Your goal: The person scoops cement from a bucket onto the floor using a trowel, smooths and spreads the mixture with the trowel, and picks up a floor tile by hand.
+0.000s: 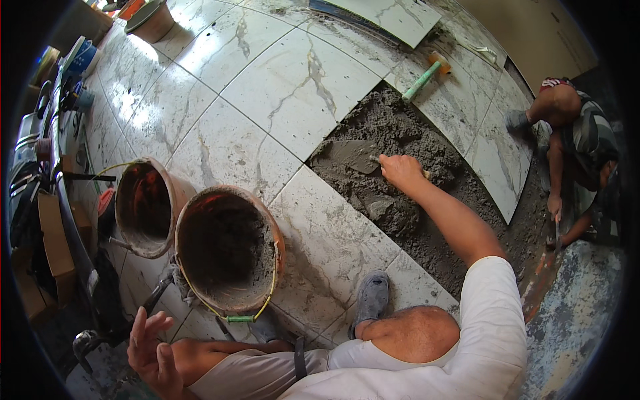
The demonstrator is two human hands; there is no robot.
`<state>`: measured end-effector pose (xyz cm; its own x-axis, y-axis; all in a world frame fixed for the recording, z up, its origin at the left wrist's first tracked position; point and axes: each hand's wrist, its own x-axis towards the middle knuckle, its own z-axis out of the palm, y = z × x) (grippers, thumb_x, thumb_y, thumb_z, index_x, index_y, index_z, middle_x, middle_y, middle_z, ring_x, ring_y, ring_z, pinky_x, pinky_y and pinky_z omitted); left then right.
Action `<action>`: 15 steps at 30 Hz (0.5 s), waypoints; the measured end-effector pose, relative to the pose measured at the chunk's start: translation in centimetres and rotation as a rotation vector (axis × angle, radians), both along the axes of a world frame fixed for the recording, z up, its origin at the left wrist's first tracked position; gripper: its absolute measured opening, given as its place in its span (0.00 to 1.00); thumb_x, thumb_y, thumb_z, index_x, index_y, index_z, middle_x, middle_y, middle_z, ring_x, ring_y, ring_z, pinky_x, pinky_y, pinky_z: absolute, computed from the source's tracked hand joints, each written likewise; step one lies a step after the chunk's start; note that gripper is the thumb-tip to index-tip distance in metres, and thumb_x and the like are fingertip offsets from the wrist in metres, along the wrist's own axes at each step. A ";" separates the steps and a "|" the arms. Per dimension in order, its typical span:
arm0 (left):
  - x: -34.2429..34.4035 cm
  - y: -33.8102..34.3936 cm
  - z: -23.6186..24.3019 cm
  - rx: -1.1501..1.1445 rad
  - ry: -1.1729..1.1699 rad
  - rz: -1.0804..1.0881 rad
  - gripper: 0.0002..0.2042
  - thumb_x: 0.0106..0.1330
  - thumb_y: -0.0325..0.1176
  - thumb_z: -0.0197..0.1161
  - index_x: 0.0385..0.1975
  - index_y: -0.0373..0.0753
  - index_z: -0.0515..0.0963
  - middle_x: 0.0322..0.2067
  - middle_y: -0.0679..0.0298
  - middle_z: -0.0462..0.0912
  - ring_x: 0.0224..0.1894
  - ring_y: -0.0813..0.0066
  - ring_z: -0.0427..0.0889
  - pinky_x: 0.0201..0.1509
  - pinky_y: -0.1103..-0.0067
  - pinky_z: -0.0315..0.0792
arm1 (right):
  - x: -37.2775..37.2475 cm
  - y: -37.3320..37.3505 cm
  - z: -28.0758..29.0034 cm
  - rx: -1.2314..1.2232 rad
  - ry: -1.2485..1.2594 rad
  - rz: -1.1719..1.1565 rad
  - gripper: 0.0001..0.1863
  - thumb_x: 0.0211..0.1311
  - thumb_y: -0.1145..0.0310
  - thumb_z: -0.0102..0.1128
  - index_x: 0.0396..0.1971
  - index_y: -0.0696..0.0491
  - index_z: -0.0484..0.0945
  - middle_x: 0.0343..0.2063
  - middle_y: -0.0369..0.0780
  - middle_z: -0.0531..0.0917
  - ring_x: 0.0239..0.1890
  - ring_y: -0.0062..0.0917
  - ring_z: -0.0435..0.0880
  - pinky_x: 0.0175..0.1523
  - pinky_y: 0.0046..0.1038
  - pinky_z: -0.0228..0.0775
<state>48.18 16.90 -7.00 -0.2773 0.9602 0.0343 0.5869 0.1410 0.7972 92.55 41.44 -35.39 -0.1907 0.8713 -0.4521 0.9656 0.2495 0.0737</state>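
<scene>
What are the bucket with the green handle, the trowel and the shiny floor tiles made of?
Bucket: probably plastic, dull and dirty; cleaner patches look orange.
Trowel: the blade looks like metal because it's thin and flat, but it's dull grey, so I can't be sure.
Floor tiles: likely glazed ceramic or porcelain, since bright light bounces off them.

You wear a white short-sleeved shirt [493, 313], its right sleeve ending near the elbow, and pale greyish shorts [250, 377] crossed by a dark strap [301, 360]. Your round-toed shoes [373, 293] are grey; your left grip [152, 353] and right grip [402, 171] are bare.
</scene>
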 end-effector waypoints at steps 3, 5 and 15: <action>-0.8 -0.2 -0.6 0.041 -0.002 -0.041 0.30 0.63 0.44 0.58 0.56 0.25 0.64 0.44 0.52 0.77 0.41 0.68 0.79 0.47 0.76 0.72 | 1.2 1.4 -0.1 -0.004 -0.023 -0.091 0.09 0.60 0.64 0.52 0.37 0.51 0.71 0.29 0.44 0.82 0.34 0.39 0.83 0.35 0.42 0.77; -1.4 -0.4 -0.9 0.021 -0.025 -0.098 0.29 0.65 0.43 0.56 0.56 0.24 0.63 0.47 0.48 0.75 0.41 0.64 0.79 0.47 0.75 0.72 | 2.7 2.9 -0.1 -0.015 -0.071 -0.150 0.10 0.59 0.63 0.52 0.38 0.51 0.72 0.33 0.45 0.82 0.37 0.39 0.83 0.37 0.43 0.77; 0.5 0.8 0.4 -0.008 -0.087 -0.072 0.22 0.66 0.31 0.56 0.57 0.27 0.64 0.46 0.48 0.77 0.46 0.63 0.79 0.50 0.74 0.72 | 8.8 8.5 -1.0 0.080 -0.130 -0.319 0.13 0.58 0.62 0.52 0.40 0.51 0.73 0.34 0.45 0.81 0.38 0.41 0.82 0.39 0.44 0.75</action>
<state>48.70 17.67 -6.65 -0.2093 0.9778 0.0052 0.5244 0.1078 0.8447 101.36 49.94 -36.42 0.1514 0.9114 -0.3826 0.9752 -0.0744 0.2086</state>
